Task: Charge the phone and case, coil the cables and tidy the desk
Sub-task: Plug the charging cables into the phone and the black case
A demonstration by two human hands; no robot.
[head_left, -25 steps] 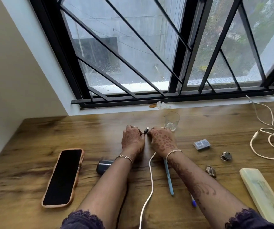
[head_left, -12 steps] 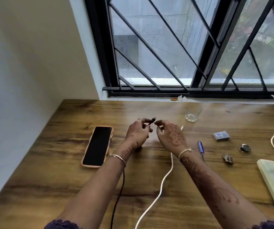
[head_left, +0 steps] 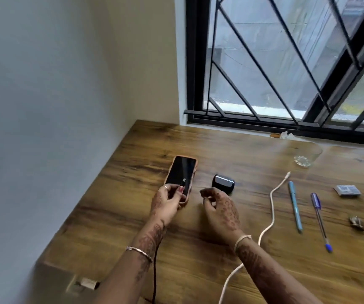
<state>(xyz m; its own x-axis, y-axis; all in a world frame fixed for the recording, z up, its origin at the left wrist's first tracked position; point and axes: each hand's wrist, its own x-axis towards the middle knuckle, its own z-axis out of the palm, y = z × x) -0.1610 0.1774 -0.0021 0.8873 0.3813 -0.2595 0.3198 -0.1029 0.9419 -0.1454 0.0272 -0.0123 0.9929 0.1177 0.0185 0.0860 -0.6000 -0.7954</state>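
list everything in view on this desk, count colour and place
wooden desk: 1, brown, below the barred window
phone in an orange case: 1, black screen, flat, desk left
black cable plug: 1, black, above the phone's near end
black earbud charging case: 1, black, right of the phone
white cable: 1, white, loose, mid-desk
clear drinking glass: 1, clear, near the sill
teal pen: 1, teal, right of the white cable
purple-blue ballpoint pen: 1, right of the teal pen
small grey box: 1, grey, far right
left hand: 1, pinches the black cable plug
right hand: 1, fingers loosely curled, empty
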